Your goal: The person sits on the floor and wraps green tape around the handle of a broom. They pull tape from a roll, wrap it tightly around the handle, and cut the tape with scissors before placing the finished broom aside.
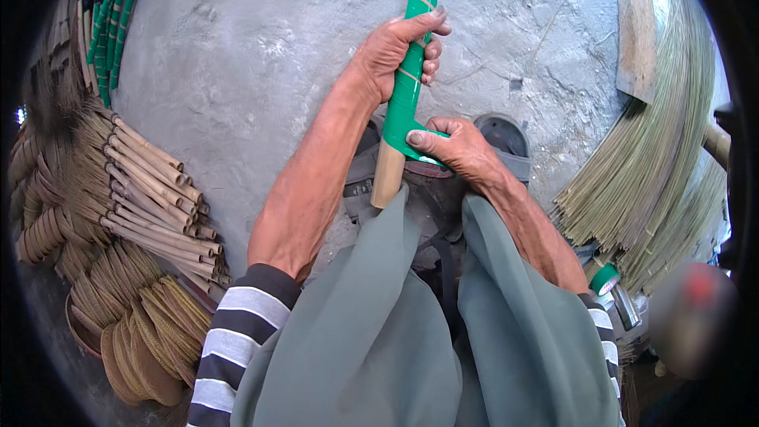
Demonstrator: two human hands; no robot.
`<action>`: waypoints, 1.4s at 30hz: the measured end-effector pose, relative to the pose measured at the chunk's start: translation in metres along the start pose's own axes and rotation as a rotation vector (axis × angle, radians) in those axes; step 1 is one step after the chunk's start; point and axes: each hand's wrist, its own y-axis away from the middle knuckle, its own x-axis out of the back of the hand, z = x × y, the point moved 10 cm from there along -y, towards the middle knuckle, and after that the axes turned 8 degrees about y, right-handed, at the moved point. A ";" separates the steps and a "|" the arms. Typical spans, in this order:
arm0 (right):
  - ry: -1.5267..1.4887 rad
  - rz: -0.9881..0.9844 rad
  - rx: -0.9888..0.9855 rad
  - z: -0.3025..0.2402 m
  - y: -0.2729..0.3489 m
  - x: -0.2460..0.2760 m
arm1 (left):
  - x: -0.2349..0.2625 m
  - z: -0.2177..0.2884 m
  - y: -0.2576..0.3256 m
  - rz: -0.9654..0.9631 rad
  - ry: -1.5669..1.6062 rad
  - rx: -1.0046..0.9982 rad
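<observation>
A bamboo stick (386, 176) slants up and away from me, wound in glossy green tape with thin pale bands showing between the turns. Only its near end is bare. Around the taped part my left hand (387, 49) is closed, the thumb lying along the far side. My right hand (462, 149) pinches the green tape (405, 115) near the bare end, where the tape leaves the stick toward the right. Whether a full roll sits under those fingers is hidden.
Bundled bamboo-handled brooms (158, 182) and coiled brown cord (150, 340) lie at the left, beneath green-taped sticks (111, 28). Long thin straw (640, 166) and a wooden board (635, 32) lie at the right. Near my right elbow is a green tape roll (605, 279).
</observation>
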 end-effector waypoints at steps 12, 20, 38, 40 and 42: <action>0.322 0.054 0.049 -0.021 0.011 0.000 | 0.006 0.001 0.014 0.125 -0.332 -0.053; 0.461 0.258 0.131 -0.043 0.011 0.022 | -0.014 0.020 -0.015 0.092 -0.455 -0.211; 0.287 0.215 0.053 -0.028 0.005 0.018 | -0.006 0.007 -0.012 0.055 -0.427 -0.060; 0.360 0.220 0.116 -0.035 0.000 0.016 | -0.001 0.029 -0.001 0.263 -0.949 -0.305; 0.241 0.113 0.070 -0.024 0.002 0.003 | 0.004 0.004 -0.001 0.151 -0.620 -0.117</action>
